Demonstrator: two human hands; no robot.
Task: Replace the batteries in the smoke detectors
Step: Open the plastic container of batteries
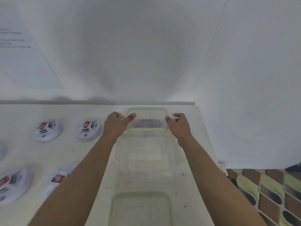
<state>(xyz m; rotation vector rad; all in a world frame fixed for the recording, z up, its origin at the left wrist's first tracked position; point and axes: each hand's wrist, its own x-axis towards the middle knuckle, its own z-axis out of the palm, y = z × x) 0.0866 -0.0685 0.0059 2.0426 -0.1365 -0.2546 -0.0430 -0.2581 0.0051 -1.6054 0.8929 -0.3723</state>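
Head view. White table (pixel 91 111) against a white wall (pixel 146 54). Left hand (pixel 115 124) and right hand (pixel 179 126) each grip one short end of a clear lidded container (pixel 146 114) at the table's far edge, thumbs on its lid. Blurred coloured batteries (pixel 146 123) show inside. Smoke detectors (pixel 48 130) lie to the left. The container is judged light, stiff and rather slippery, so it is best held at the end rims.

We see white smoke detectors (pixel 88 129) w/ a red-and-white label and black slots. The table (pixel 70 149) is cream w/ small dark specks. The box (pixel 146 109) is clear, rim pale green; inside, blurred red and blue. The wall (pixel 146 54) is white-grey. The floor tiles (pixel 268 185) have a scale pattern: brown, yellow-green, grey.
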